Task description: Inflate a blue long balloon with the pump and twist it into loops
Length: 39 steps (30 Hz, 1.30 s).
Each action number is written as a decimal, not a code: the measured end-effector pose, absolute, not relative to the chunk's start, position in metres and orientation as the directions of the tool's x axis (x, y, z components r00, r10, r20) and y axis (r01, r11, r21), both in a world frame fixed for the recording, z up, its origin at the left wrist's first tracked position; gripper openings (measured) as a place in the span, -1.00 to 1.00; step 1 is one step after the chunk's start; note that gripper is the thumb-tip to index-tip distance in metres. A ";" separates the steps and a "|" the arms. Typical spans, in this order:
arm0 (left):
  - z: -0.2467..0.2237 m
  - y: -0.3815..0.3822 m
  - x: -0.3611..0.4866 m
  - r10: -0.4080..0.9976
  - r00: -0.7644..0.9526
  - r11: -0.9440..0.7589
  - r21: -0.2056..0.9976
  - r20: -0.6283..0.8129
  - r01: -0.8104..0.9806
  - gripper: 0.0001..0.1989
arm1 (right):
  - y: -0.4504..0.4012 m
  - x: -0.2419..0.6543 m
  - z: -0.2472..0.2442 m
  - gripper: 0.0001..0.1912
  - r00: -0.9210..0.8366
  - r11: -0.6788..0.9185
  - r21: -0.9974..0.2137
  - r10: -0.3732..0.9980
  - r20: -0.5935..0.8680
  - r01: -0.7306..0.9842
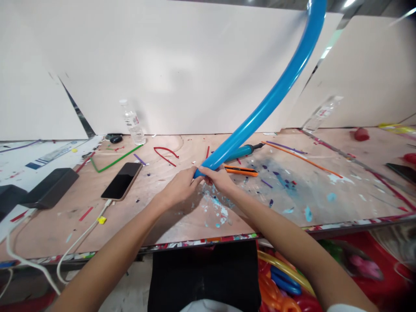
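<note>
A long, inflated blue balloon [266, 106] curves from the centre of the table up past the top edge of the view. My left hand [182, 184] pinches its lower end. Close beside it, my right hand [220, 178] grips the same end with thumb and fingers. Both hands meet above the wooden table [182, 229]. Partly behind the balloon lies a teal hand pump [242, 151] with a dark tip. An orange cutter [242, 171] rests just right of my right hand.
A phone [121, 182] on a white cable and black boxes [53, 187] are at the left. Clear bottles [132, 123] stand by the white partition [169, 69]. Thin uninflated balloons [303, 159] and scraps lie about. Inflated balloons [286, 279] are below the table edge at the right.
</note>
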<state>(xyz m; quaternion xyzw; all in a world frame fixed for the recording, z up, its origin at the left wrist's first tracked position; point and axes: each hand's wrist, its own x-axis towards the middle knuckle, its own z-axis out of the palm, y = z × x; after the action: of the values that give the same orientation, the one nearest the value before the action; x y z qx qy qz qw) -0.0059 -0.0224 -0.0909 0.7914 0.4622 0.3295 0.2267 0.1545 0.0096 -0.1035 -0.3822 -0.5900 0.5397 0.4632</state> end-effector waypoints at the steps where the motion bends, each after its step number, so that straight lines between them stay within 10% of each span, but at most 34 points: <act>1: -0.091 -0.021 -0.006 0.869 0.380 -0.488 0.677 0.316 0.551 -0.75 | 0.009 0.154 -0.102 -0.56 -0.289 0.124 -0.992 0.948 0.130 -0.039; 8: -0.089 -0.021 -0.001 0.895 0.377 -0.404 0.791 0.238 0.459 -0.68 | 0.012 0.159 -0.102 -0.51 -0.329 0.044 -0.996 0.942 0.066 -0.072; 20: -0.097 -0.017 0.001 0.838 0.545 0.089 0.976 0.036 -0.201 -0.60 | 0.013 0.161 -0.086 -0.62 -0.205 -0.005 -0.974 0.978 0.044 -0.228; 32: -0.087 -0.018 -0.002 0.882 0.470 -0.066 0.997 0.037 0.046 -0.60 | 0.006 0.166 -0.085 -0.67 -0.466 0.048 -0.991 0.879 0.101 -0.123; 39: -0.085 -0.019 -0.003 0.833 0.552 0.040 0.992 0.032 -0.117 -0.56 | 0.007 0.169 -0.082 -0.63 -0.434 0.031 -0.985 0.895 0.104 -0.172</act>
<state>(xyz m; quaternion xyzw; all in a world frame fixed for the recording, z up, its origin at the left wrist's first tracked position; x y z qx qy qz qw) -0.0026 -0.0188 -0.0853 0.5903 0.3034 0.3630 0.6540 0.1692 0.0073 -0.0816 -0.3139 -0.5753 0.6214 0.4294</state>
